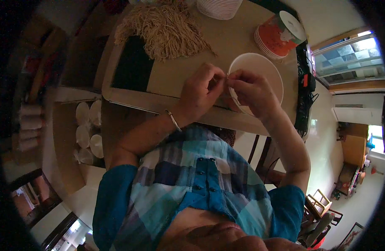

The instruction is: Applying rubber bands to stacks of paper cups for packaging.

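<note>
A: Hands first, what are they doing?

B: The bare left hand [202,88] is curling its fingers and pinching thumb against forefinger, frame centre. The bare right hand [254,90] is pinching too, its fingertips meeting the left's. Can't tell what's sitting between them, too small.

A: And the main item?

B: White, round, wide-mouthed bucket [268,69], right of centre, opening facing up at the camera. Both pinches are happening at its left rim; the right hand and wrist are covering its lower part.

A: What's around it?

B: A loose heap of tan, stringy strands [171,35] is lying at upper left of centre, one tail trailing toward the bucket. A white stack of nested round containers [219,7] is running off the top edge. A red-orange patterned stack of nested buckets [273,37] is standing just beyond the bucket, upper right, crowding that side.

A: Edges?

B: A dark green panel [132,69] is showing on the left of the tan tabletop [165,81]. Black cables [302,94] are bunching along the right edge. Mid-left, below table level, a brown cardboard box [67,163] is holding white round-ended pieces [83,136].
</note>
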Motion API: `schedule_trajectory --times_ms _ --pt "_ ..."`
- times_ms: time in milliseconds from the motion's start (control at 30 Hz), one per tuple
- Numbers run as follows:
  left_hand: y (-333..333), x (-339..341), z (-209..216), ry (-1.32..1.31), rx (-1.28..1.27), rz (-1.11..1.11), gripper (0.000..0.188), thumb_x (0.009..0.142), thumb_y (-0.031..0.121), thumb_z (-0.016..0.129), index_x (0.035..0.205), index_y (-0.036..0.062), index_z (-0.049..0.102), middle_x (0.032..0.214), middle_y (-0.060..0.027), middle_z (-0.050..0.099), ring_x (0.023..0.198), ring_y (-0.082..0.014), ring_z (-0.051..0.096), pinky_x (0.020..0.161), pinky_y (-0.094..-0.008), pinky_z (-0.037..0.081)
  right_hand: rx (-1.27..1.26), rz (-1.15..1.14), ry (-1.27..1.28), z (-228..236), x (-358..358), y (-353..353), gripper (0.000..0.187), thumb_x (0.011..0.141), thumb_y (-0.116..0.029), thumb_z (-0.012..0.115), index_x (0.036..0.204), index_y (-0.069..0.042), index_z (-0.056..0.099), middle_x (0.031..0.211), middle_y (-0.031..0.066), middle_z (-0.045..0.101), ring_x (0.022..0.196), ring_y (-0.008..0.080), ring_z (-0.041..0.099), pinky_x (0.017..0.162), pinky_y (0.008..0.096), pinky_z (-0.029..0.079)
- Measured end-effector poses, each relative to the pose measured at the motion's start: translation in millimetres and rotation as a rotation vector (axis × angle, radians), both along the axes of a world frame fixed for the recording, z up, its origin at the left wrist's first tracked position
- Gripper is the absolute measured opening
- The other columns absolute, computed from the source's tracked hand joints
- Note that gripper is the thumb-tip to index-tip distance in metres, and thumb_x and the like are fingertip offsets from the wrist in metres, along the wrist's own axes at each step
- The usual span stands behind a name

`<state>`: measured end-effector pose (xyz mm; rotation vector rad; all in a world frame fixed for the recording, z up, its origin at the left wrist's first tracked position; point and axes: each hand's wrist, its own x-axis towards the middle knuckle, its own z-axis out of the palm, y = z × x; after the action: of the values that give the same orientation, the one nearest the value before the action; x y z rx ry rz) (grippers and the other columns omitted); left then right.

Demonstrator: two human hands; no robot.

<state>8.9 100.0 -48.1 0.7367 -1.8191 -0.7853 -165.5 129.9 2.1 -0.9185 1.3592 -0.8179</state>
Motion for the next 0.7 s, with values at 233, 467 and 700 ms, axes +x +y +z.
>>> schedule_trajectory --times_ms 233,467,700 --pt "6.5 1.2 -1.0 -0.025 0.007 0.033 0.016 0.079 -0.001 0.062 0.094 0.0028 0.058 0.086 -0.0121 0.059 0.078 -0.0263 0.062 0.065 -0.0339 0.049 -0.009 0.000 -0.042 4.5 1.7 1.0 0.012 0.085 -0.017 0.064 0.093 -0.009 0.063 0.072 -0.0049 0.056 0.053 0.0021 0.043 0.044 0.0169 0.032" --pt "8.6 2.4 -0.4 -0.027 -0.050 0.036 0.014 0.079 0.003 0.063 0.092 0.0021 0.059 0.088 -0.0126 0.061 0.075 -0.0312 0.062 0.062 -0.0368 0.050 -0.056 -0.039 -0.022 2.3 4.2 3.9 0.013 0.083 -0.016 0.066 0.094 -0.010 0.065 0.075 -0.0054 0.058 0.054 0.0013 0.042 0.045 0.0168 0.031" --pt "8.0 7.6 12.5 -0.137 0.003 -0.001 0.015 0.082 0.005 0.063 0.096 0.0012 0.061 0.089 -0.0124 0.061 0.081 -0.0280 0.062 0.067 -0.0345 0.049 -0.050 -0.055 -0.004 3.8 3.9 4.7 0.012 0.084 -0.018 0.065 0.093 -0.009 0.066 0.073 -0.0046 0.058 0.052 0.0015 0.040 0.043 0.0178 0.029"
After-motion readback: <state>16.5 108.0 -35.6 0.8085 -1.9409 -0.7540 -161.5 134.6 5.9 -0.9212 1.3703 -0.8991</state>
